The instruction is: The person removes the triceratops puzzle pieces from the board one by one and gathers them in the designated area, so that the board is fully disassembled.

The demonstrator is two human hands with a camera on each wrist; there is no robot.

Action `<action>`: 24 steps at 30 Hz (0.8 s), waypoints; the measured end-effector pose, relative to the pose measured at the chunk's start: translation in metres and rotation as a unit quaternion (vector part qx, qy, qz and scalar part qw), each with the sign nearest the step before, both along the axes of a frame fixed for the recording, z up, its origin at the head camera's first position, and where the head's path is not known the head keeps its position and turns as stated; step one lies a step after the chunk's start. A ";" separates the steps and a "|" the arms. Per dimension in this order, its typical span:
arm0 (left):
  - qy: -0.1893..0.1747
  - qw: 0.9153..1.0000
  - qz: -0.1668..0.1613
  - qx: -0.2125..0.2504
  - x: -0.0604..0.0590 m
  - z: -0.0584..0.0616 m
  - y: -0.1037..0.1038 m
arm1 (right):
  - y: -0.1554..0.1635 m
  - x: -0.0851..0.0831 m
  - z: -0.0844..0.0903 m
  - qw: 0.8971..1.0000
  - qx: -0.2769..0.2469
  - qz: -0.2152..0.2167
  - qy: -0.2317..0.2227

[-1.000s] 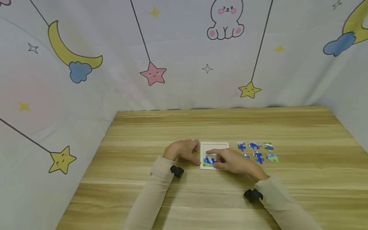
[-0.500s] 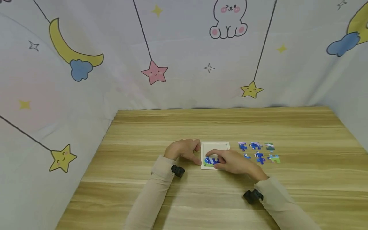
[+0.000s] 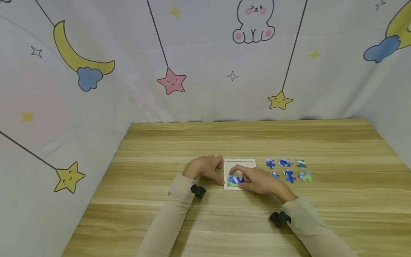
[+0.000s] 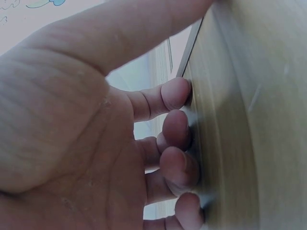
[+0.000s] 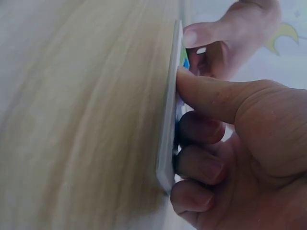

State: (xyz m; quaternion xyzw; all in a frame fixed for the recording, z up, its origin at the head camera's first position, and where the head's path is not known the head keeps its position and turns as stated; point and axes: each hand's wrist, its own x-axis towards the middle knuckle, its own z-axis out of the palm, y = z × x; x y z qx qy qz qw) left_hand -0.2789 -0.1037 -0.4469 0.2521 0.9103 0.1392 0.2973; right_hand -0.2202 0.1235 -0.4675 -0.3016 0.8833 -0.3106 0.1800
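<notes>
A white puzzle tray [image 3: 241, 164] lies flat on the wooden table [image 3: 224, 139], with blue and green pieces [image 3: 232, 180] set along its near edge. My left hand [image 3: 220, 172] brackets the tray's left edge, thumb at the far corner and curled fingers [image 4: 175, 129] at the near one. My right hand [image 3: 236, 176] lies over the tray's near right part. Its curled fingers [image 5: 201, 129] and thumb pinch a blue piece down into the tray [image 5: 168, 143]. That piece is mostly hidden under the hand.
Several loose puzzle pieces [image 3: 285, 169] lie in two rows on the table right of the tray. A pale cloth backdrop [image 3: 205, 64] with moons, stars and a rabbit encloses the table at the back and both sides. Small black cameras sit on both wrists.
My right hand has shifted slightly left over the tray, index finger curling in over the blue pieces. The left hand has stayed at the tray's left edge.
</notes>
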 end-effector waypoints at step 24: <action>-0.009 1.000 0.006 0.010 0.002 0.003 0.000 | 0.021 -0.016 -0.005 0.979 -0.132 0.009 -0.154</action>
